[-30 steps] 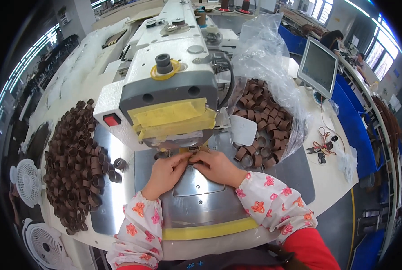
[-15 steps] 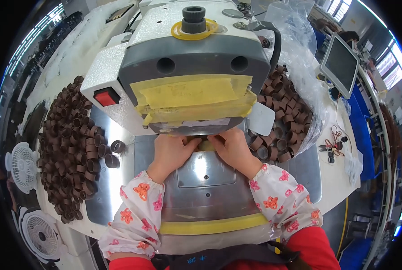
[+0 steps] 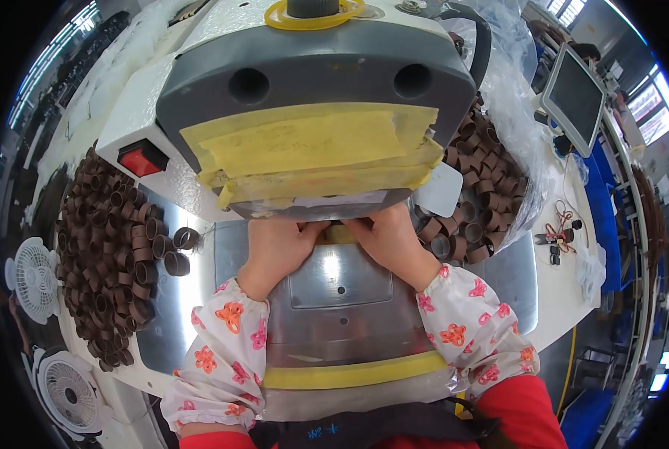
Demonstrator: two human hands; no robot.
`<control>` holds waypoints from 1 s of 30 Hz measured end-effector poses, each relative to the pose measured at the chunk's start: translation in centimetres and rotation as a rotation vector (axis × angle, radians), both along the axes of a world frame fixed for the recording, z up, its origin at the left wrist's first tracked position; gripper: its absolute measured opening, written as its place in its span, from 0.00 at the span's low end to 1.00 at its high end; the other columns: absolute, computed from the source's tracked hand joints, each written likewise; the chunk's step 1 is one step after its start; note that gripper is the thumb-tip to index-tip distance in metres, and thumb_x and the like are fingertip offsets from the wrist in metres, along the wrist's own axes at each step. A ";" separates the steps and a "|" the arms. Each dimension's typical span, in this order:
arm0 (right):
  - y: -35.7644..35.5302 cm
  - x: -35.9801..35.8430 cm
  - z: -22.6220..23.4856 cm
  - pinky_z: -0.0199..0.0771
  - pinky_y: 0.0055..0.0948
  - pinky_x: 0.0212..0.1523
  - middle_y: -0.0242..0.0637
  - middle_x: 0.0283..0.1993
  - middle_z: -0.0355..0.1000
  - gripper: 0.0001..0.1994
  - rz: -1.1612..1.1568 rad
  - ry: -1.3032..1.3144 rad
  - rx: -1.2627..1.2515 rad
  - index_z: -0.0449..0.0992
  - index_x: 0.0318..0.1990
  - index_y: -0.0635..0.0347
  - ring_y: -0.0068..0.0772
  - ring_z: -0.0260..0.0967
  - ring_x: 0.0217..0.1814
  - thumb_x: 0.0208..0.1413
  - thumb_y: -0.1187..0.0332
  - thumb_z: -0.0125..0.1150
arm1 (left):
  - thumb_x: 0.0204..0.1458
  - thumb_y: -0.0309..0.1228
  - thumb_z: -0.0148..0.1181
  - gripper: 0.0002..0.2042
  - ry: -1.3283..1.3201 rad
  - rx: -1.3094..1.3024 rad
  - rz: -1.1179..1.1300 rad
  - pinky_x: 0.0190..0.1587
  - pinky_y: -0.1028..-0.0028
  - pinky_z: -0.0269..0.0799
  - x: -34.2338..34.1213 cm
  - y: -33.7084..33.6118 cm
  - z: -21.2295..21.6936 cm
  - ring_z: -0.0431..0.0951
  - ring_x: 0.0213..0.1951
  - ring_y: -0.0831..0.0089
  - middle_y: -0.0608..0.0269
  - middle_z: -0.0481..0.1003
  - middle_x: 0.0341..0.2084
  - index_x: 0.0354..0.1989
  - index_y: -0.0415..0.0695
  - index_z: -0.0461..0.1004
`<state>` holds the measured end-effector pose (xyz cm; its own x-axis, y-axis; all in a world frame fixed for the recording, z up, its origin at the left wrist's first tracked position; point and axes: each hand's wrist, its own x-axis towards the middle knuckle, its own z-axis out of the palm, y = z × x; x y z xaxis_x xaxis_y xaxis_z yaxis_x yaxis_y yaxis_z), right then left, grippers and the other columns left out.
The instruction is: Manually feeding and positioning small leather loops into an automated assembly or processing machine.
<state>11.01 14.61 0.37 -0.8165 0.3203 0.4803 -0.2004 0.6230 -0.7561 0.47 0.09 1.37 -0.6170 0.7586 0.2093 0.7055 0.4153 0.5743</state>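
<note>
Sleeves [image 3: 222, 359], floral, lie on the steel bed plate [image 3: 334, 314]. Left hand [image 3: 275, 251] and right hand [image 3: 390, 243] meet at 12 o'clock under the machine head [image 3: 312, 127]; fingertips hidden, grip indeterminable. Brown ring piles sit at 9 o'clock [image 3: 102, 254] and 2 o'clock [image 3: 484, 202].

Both hands — left hand [image 3: 276, 243], right hand [image 3: 389, 238] — fingertips under the taped machine head [image 3: 312, 142].
</note>
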 end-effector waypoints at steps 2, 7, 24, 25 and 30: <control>0.0 0.1 0.5 0.69 0.36 0.29 0.47 0.31 0.66 0.04 -0.007 -0.059 0.011 0.71 0.28 0.68 0.49 0.67 0.29 0.43 0.82 0.57 | 0.42 0.38 0.60 0.08 0.037 0.018 -0.015 0.26 0.67 0.69 -0.2 0.2 -0.2 0.75 0.23 0.62 0.63 0.75 0.18 0.28 0.49 0.79; 0.0 0.4 0.0 0.68 0.39 0.28 0.46 0.28 0.68 0.04 -0.091 -0.115 0.137 0.73 0.26 0.66 0.49 0.68 0.28 0.41 0.76 0.60 | 0.41 0.34 0.61 0.06 0.063 0.117 -0.015 0.25 0.67 0.67 0.2 0.3 -0.3 0.74 0.21 0.62 0.61 0.74 0.17 0.25 0.47 0.78; -0.1 -0.3 0.8 0.62 0.39 0.32 0.43 0.24 0.69 0.05 -0.200 -0.120 0.331 0.75 0.20 0.60 0.44 0.67 0.30 0.37 0.69 0.63 | 0.39 0.34 0.62 0.11 -0.018 0.076 -0.037 0.31 0.63 0.70 -0.5 0.0 -0.7 0.76 0.31 0.58 0.58 0.76 0.27 0.33 0.46 0.77; 0.0 -0.2 0.8 0.61 0.38 0.33 0.42 0.24 0.69 0.05 -0.196 -0.166 0.311 0.75 0.20 0.60 0.43 0.67 0.30 0.37 0.69 0.63 | 0.39 0.34 0.62 0.11 0.029 0.091 -0.039 0.31 0.63 0.70 -0.4 0.1 -0.8 0.76 0.31 0.58 0.58 0.76 0.28 0.33 0.47 0.77; 0.0 0.0 0.7 0.59 0.37 0.32 0.41 0.23 0.68 0.05 -0.162 -0.178 0.330 0.75 0.19 0.60 0.42 0.67 0.31 0.38 0.69 0.62 | 0.40 0.34 0.61 0.11 0.098 0.081 -0.032 0.30 0.63 0.70 -0.2 0.1 -1.1 0.76 0.30 0.59 0.59 0.76 0.28 0.34 0.48 0.77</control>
<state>11.00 14.65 1.10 -0.8480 0.3041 0.4341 0.0365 0.8506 -0.5245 0.30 0.23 0.24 -0.5660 0.7560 0.3287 0.7723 0.3469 0.5321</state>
